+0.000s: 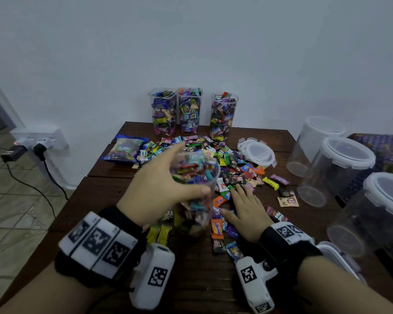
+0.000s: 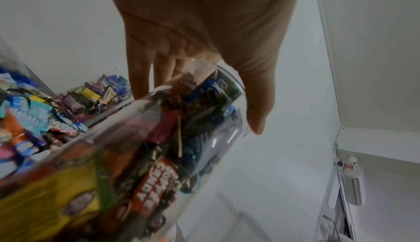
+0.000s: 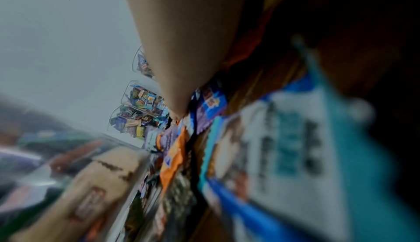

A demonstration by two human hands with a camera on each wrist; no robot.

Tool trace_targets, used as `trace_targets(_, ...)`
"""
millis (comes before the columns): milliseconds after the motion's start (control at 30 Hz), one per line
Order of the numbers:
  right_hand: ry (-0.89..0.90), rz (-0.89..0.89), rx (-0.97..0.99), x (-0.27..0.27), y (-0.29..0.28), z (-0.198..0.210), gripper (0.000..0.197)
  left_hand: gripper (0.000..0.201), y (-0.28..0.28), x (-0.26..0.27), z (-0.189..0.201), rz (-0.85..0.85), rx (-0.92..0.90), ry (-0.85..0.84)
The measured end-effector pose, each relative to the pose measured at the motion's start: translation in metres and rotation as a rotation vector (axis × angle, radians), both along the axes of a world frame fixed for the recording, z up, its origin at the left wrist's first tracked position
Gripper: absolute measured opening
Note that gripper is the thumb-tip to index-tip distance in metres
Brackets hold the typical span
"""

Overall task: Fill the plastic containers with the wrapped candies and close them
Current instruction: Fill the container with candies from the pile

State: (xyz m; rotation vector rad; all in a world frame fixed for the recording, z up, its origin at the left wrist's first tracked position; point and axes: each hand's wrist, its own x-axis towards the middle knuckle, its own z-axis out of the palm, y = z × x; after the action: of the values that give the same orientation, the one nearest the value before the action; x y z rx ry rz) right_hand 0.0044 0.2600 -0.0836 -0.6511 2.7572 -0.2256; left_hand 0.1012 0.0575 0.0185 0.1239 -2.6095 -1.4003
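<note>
My left hand [image 1: 166,180] grips a clear plastic container [image 1: 194,189] packed with wrapped candies, thumb and fingers curled round its upper rim; the left wrist view shows the same container [image 2: 159,147] close up under the hand [image 2: 204,48]. My right hand [image 1: 245,207] lies flat, fingers spread, on loose wrapped candies [image 1: 216,159] strewn over the dark wooden table [image 1: 114,191], just right of the container. Three filled, lidless containers [image 1: 184,112] stand at the table's far edge. The right wrist view is blurred, with the hand [image 3: 181,48] over candy wrappers [image 3: 172,156].
A stack of white lids [image 1: 256,152] lies right of the candy pile. Three empty lidded containers [image 1: 340,168] lie on their sides at the right. A blue candy bag [image 1: 125,149] sits at the back left. A wall socket with plugs and a cable [image 1: 34,146] is at the left, beyond the table edge.
</note>
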Motion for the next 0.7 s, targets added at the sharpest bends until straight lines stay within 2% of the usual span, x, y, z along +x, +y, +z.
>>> trace_targets(100, -0.002, -0.003, -0.004, 0.0, 0.0, 0.0, 0.072, 0.119, -0.013, -0.02, 0.016, 0.079, 0.048, 0.073)
trace_targets(200, -0.001, -0.003, -0.009, -0.001, -0.001, -0.001, 0.072, 0.107, -0.033, -0.048, 0.032, 0.233, 0.05, 0.193)
trace_targets(300, 0.002, 0.0, -0.016, -0.001, -0.001, -0.001, 0.071, 0.107, -0.061, -0.081, 0.04, 0.378, 0.027, 0.256)
trace_targets(533, -0.006, -0.007, -0.019, -0.002, -0.001, 0.0, 0.074, 0.097, -0.113, -0.153, 0.037, 0.603, -0.17, 0.202)
trace_targets(567, -0.014, -0.003, -0.014, -0.002, -0.001, 0.0, 0.08, 0.097, -0.119, -0.161, 0.034, 0.617, -0.19, 0.187)
trace_targets(667, -0.013, 0.008, -0.034, -0.002, -0.001, -0.002, 0.126, 0.099, -0.133, -0.185, 0.026, 0.652, -0.199, 0.155)
trace_targets(700, -0.011, 0.005, -0.034, -0.003, -0.001, -0.003, 0.133, 0.1, -0.137, -0.193, 0.023, 0.667, -0.187, 0.153)
